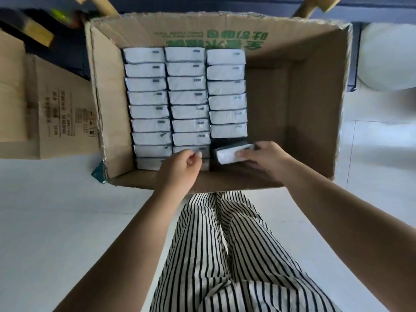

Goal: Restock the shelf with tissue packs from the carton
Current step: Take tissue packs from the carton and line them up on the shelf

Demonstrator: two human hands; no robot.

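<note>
An open brown carton point(315, 109) stands on the floor before me. Inside it stand three rows of white tissue packs point(189, 97) on edge, filling its left and middle; the right part is bare cardboard. My right hand point(265, 161) grips one tissue pack point(229, 154), lifted and tilted at the near end of the third row. Over the near end of the middle row, my left hand point(180, 170) has its fingers curled, fingertips at a pack's top edge; I cannot tell whether it pinches anything. The shelf is not in view.
A second closed carton point(56, 113) sits to the left of the open one. A white rounded object point(387, 57) lies at the right. Wooden legs point(306, 7) show beyond the carton's far wall. My striped trousers fill the foreground on pale floor tiles.
</note>
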